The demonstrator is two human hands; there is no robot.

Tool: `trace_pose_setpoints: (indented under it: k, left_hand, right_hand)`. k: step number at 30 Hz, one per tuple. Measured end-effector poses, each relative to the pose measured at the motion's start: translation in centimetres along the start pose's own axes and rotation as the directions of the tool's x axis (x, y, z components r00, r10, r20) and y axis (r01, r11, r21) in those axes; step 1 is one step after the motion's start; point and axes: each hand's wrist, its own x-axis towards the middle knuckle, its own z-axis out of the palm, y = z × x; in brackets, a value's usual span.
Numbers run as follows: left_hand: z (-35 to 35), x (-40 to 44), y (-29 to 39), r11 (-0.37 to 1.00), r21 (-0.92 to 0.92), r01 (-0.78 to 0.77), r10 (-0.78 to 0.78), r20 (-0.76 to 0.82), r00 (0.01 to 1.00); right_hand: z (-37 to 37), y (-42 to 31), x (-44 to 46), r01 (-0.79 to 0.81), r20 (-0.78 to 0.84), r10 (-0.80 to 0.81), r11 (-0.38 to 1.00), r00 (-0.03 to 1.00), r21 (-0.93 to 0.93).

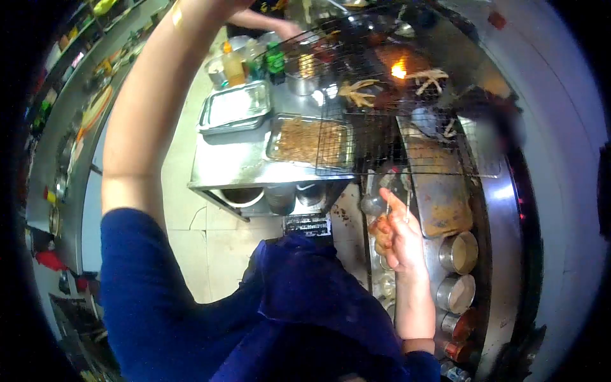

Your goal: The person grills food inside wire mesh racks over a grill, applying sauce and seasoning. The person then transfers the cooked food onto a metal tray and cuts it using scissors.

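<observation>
My right hand (402, 239) is closed around the thin metal handle rods of a wire grill rack (375, 162), its index finger stretched along them. The rack reaches forward from the hand over the grill. Pale claw-like pieces that look like chicken feet (359, 93) are on the rack, with more chicken feet (430, 81) farther right near a flame (399, 69). My left forearm (143, 114) rises to the top edge, and the left hand lies beyond the frame.
A steel table (223, 167) bears stacked trays (235, 105), a tray of brown food (309, 139) and a squeeze bottle (233, 65). Another person's hand (289, 30) reaches in behind. Several seasoning tins (456, 293) line the right side, below a stained tray (442, 204).
</observation>
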Motion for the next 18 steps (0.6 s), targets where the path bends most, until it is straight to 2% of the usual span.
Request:
trace_pose_setpoints:
  k: [1, 2, 3, 4, 5, 6, 7, 9, 10, 12, 13, 15, 17, 18]
  left_hand:
    - [-3.8, -1.4, -2.0, 0.992, -0.125, 0.03, -0.032, -0.016, 0.999]
    - [-6.7, -3.5, -4.3, 0.99, -0.107, 0.089, -0.112, -0.23, 0.967]
    - [-10.4, -6.2, -7.5, 0.974, -0.124, 0.188, -0.218, -0.315, 0.924]
    - [-13.0, -9.5, -9.0, 0.952, -0.211, 0.224, -0.275, -0.26, 0.926]
    - [-15.3, -12.7, -10.9, 0.938, -0.22, 0.268, -0.324, -0.283, 0.903]
    - [-15.8, -15.4, -11.7, 0.897, -0.233, 0.376, -0.439, -0.367, 0.82]
    - [-17.3, -18.3, -13.0, 0.884, -0.248, 0.398, -0.464, -0.351, 0.813]
    - [-18.3, -22.3, -14.1, 0.865, -0.186, 0.466, -0.501, -0.373, 0.781]
    - [-19.0, -24.0, -14.6, 0.877, -0.16, 0.454, -0.48, -0.368, 0.797]
    - [-20.5, -25.8, -14.8, 0.901, -0.072, 0.427, -0.421, -0.375, 0.826]
    - [-21.6, -26.5, -14.8, 0.861, 0.082, 0.503, -0.458, -0.307, 0.834]
    - [-23.3, -27.8, -14.3, 0.715, 0.403, 0.571, -0.544, -0.191, 0.817]
    - [-23.1, -29.2, -14.0, 0.586, 0.612, 0.531, -0.561, -0.166, 0.811]
    - [-23.1, -29.8, -14.1, 0.506, 0.704, 0.497, -0.569, -0.161, 0.807]
  right_hand:
    - [1.1, 0.8, 1.0, -0.045, -0.017, 0.044, 0.998, 0.999, -0.041]
    - [2.2, 1.6, 2.3, -0.091, -0.038, 0.088, 0.992, 0.995, -0.082]
    - [2.6, 2.2, 3.4, -0.122, -0.092, 0.107, 0.978, 0.99, -0.171]
    - [3.0, 3.0, 4.3, -0.144, -0.1, 0.123, 0.959, 0.987, -0.246]
    - [3.0, 3.4, 4.9, -0.164, -0.111, 0.136, 0.934, 0.985, -0.317]
    - [3.4, 3.6, 5.3, -0.187, -0.127, 0.149, 0.903, 0.981, -0.388]
    - [4.3, 3.9, 5.6, -0.221, -0.205, 0.139, 0.859, 0.969, -0.462]
    - [5.2, 3.8, 6.3, -0.232, -0.215, 0.141, 0.84, 0.966, -0.49]
    - [5.7, 3.7, 6.6, -0.229, -0.213, 0.137, 0.831, 0.968, -0.508]
    - [6.7, 3.6, 6.5, -0.228, -0.235, 0.112, 0.8, 0.966, -0.556]
    - [6.3, 3.5, 6.6, -0.213, -0.231, 0.089, 0.774, 0.969, -0.596]
    - [6.0, 2.6, 6.3, -0.167, -0.215, 0.02, 0.698, 0.976, -0.697]
    - [6.5, 1.5, 6.3, -0.106, -0.181, -0.069, 0.59, 0.981, -0.8]
    - [8.2, -0.1, 5.7, -0.13, -0.206, -0.038, 0.662, 0.978, -0.738]
